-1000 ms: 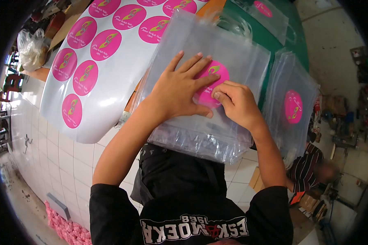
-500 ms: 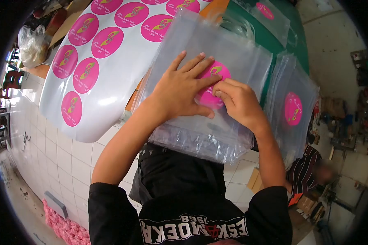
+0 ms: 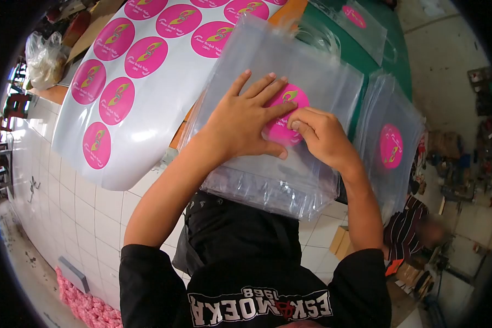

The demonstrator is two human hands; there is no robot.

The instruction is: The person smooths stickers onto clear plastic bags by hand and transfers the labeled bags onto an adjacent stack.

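A: Where's the pink sticker (image 3: pixel 281 132) now?
B: On the top clear bag (image 3: pixel 317 68) of the near stack, under both hands, at the edge of the table (image 3: pixel 397 74)
A: And the left hand (image 3: pixel 238 123)?
B: Flat on the bag, fingers spread, one lying across the sticker, the thumb towards four o'clock
A: The right hand (image 3: pixel 328 139)?
B: Its fingers are curled in, thumb close to the index finger, tips against the sticker's three o'clock side. I can't tell whether they pinch anything
A: Any change from the frame before?
B: Very little. The left hand keeps its place; the right fingertips seem slightly nearer three o'clock, with the lettering beside them a bit clearer
A: What's around the stack?
B: The sticker sheet (image 3: pixel 153 104) at ten o'clock, a single stickered bag (image 3: pixel 369 41) at one, another bag stack (image 3: pixel 381 112) at three, and a person in a striped top (image 3: pixel 403 227) farther off at four
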